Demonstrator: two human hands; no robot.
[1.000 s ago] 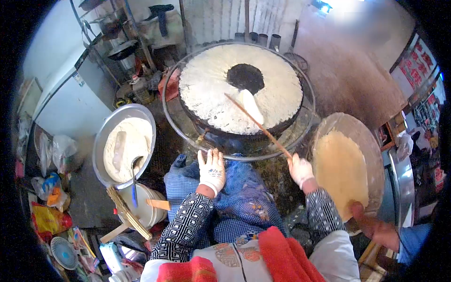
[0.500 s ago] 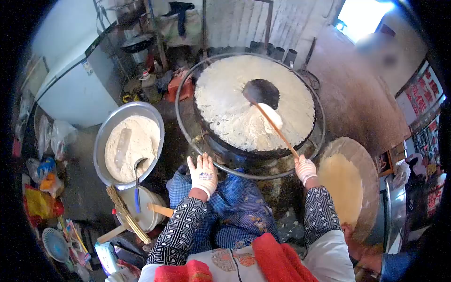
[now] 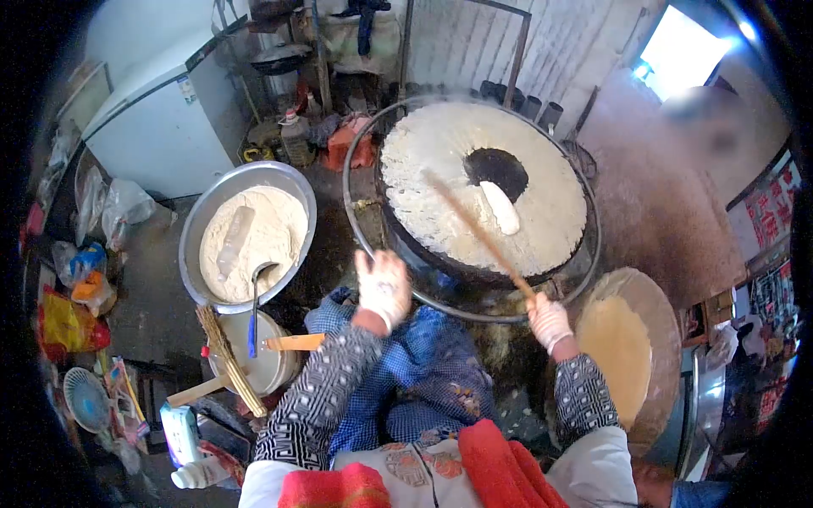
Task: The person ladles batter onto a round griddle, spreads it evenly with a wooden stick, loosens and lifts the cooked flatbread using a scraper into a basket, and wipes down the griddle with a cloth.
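My right hand (image 3: 549,322), in a white glove, is closed round the lower end of a long wooden stick (image 3: 478,233). The stick slants up and left over a big round griddle (image 3: 391,227), its far end blurred. Pale batter (image 3: 440,140) coats the griddle around a dark bare patch near the middle. A smooth white lump of dough (image 3: 500,207) lies beside that patch, just right of the stick. My left hand (image 3: 385,289), also gloved and slightly blurred, has its fingers apart and holds nothing. It is by the near left of the metal ring (image 3: 440,306) around the griddle.
To the left, a metal basin (image 3: 190,229) holds pale dough and a ladle (image 3: 257,296). Below it, a bucket (image 3: 284,364) carries a brush (image 3: 233,368) and a wooden-handled tool. A wide tub (image 3: 660,339) of yellowish batter stands right. Another person's arm shows at lower right.
The stick's far end has swung left, away from the white dough. My left hand has lifted and shifted right, blurring. The whole view has turned slightly.
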